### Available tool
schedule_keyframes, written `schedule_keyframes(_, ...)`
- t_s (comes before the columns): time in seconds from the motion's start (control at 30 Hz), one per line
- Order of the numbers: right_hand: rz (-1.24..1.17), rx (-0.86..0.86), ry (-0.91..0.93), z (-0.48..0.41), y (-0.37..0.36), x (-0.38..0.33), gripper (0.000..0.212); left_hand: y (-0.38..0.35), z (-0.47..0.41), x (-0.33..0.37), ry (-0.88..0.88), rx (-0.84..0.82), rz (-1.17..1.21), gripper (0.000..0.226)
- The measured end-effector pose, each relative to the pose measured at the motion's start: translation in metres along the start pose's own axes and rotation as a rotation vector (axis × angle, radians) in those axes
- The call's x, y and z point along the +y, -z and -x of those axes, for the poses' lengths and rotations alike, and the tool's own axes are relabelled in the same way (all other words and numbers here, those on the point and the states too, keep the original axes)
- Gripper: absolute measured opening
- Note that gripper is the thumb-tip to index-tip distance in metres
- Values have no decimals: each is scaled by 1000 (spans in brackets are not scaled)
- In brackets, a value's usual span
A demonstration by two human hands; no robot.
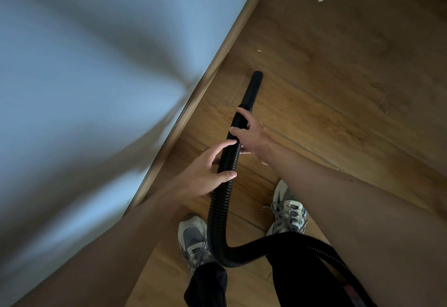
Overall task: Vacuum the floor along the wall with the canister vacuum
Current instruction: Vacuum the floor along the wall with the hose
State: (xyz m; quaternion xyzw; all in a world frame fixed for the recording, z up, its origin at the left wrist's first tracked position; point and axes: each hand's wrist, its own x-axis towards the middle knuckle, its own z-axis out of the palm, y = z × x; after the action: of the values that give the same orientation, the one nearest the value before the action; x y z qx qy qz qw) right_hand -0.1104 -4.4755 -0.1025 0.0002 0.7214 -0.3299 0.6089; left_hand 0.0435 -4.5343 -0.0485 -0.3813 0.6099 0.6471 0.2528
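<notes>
Gripping hose [219, 210] in left hand [205, 176] and right hand [249, 132], fingers [225, 145] curled round; could trip on hose looped between shoes [193, 239].

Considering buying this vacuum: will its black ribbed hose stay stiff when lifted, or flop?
Likely floppy: the hose sags into a loop between the shoes below the left hand. Its ribs probably aid grip. The smooth nozzle beyond the right hand looks rigid.

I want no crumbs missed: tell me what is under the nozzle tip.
Wooden floor shows around the nozzle tip; the spot beneath it is hidden by the tip itself. A pale crumb lies ahead, uncovered. The left hand and right hand grip the hose.
</notes>
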Motion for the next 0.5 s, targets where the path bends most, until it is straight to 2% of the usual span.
schedule_keyframes(0.5, 80, 34, 46, -31, 39, -64, 62, 6, -52, 53, -22, 110, 119, 71)
